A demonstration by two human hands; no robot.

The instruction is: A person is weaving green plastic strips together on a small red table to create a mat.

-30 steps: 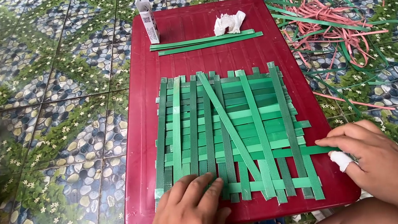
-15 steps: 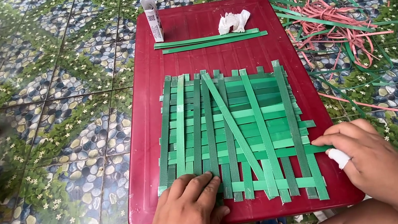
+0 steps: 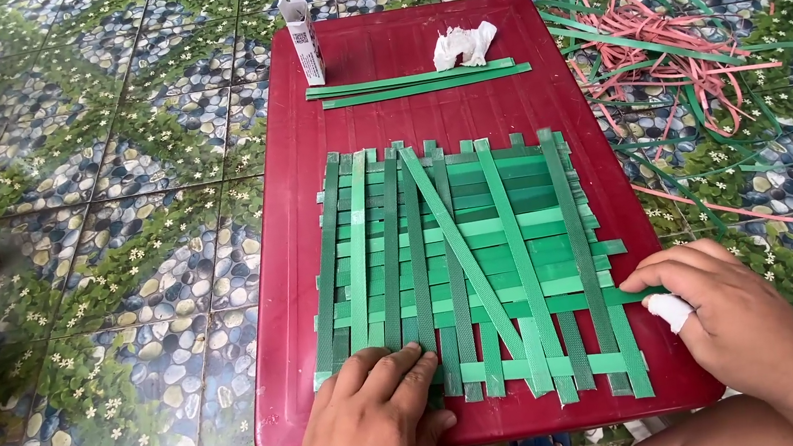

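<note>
Patterned floor tiles surrounded a red tray (image 3: 285,216) carrying the green strip mat (image 3: 467,265), partly woven. At 7 o'clock, left hand (image 3: 376,427) pressed flat, fingers open, on the mat's near edge. At 4 o'clock, right hand (image 3: 719,304), bandaged, pinched a horizontal strip's end. Judged step: weaving; tightening seemed next.
</note>
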